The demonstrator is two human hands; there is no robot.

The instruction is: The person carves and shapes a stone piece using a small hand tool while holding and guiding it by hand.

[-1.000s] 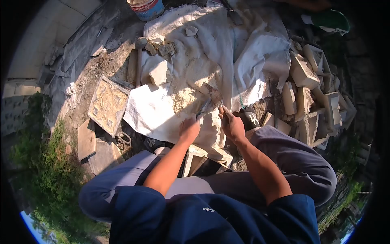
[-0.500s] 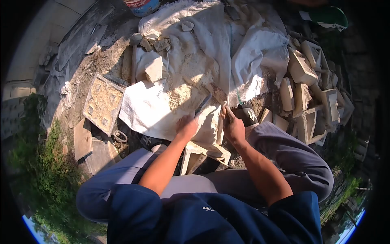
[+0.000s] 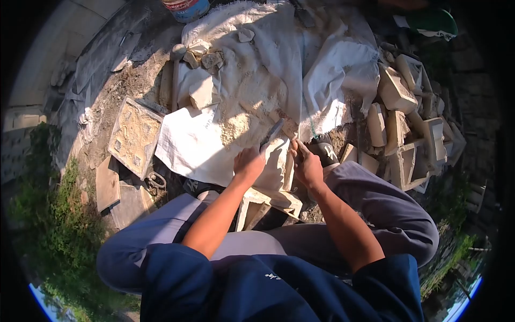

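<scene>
My left hand (image 3: pixel 249 164) is closed around a narrow tool with a flat grey metal blade (image 3: pixel 273 131); its exact kind I cannot make out. My right hand (image 3: pixel 308 167) grips a trowel-like tool whose wide, brownish, dusty blade (image 3: pixel 287 125) points up and left. The two blades are close together, and I cannot tell whether they touch. Both are over a white woven sack (image 3: pixel 179 140) spread on the ground. Pale yellow powder (image 3: pixel 235 130) lies on the sack left of the tools. A pale hollow block (image 3: pixel 271 203) sits between my legs, below my hands.
Several pale hollow blocks (image 3: pixel 398 96) are heaped at the right. On the left lies a shallow tray (image 3: pixel 135 134) with a crusted pale surface, near flat slabs (image 3: pixel 108 182). Stone chunks (image 3: pixel 201 92) rest on the sack's left side. A paint bucket (image 3: pixel 185 9) stands at the top.
The left tool's blade has shifted slightly right and tilted, closer to the right tool. My right hand stays nearly in place, still holding its tool.
</scene>
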